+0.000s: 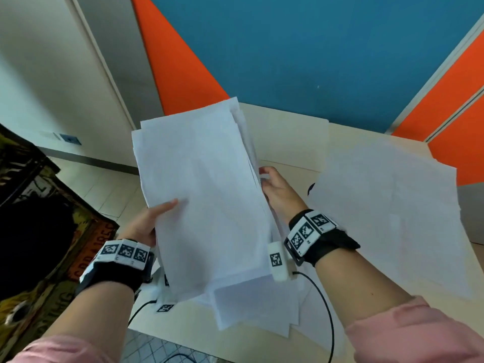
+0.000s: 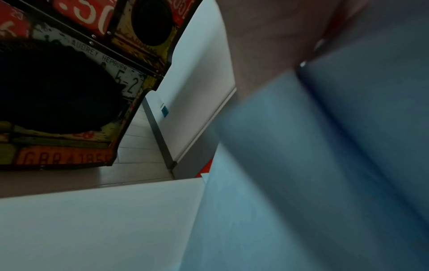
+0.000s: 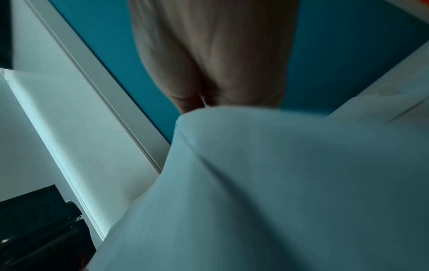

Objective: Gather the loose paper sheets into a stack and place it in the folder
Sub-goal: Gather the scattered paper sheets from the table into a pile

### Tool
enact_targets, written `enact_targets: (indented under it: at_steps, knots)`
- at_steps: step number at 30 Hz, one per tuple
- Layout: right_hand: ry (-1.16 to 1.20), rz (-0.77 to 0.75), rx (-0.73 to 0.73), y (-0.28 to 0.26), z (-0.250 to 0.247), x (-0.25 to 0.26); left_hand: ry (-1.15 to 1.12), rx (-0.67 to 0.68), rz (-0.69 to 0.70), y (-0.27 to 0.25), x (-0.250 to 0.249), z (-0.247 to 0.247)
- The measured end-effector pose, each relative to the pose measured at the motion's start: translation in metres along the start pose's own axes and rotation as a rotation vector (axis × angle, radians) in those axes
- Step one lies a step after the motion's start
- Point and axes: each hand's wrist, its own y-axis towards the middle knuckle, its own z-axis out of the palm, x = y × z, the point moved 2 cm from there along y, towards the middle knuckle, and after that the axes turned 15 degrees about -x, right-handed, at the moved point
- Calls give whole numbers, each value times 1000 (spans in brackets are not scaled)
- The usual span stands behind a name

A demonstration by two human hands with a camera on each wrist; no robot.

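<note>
Gathering is partly done. The left hand (image 1: 142, 226) and right hand (image 1: 277, 189) grip an uneven stack (image 1: 204, 195) by its side edges, fingers curled round it, above the tabletop (image 1: 293, 137). Loose sheets (image 1: 387, 213) remain on the right. No folder is identifiable; insertion is outstanding.

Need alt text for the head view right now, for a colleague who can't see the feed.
Both hands hold an uneven stack of white paper sheets raised over a cream table: the left hand grips its left edge, the right hand its right edge. More loose sheets lie on the table at right, others under the stack.
</note>
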Motion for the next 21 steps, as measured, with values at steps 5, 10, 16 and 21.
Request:
enact_targets:
  at_steps: [5,10,16,21]
  knots:
    - [-83,-184,-146,4,17,20,14,-172,20,6,-3,-19]
    - [-270,101,-217,23,2,-18,-46,-371,112,16,-3,-56]
    - [-897,364,-85,1,17,-92,-95,-427,128,27,7,-91]
    - [-767,362,-162,2,59,-99,-106,-463,84,36,17,-105]
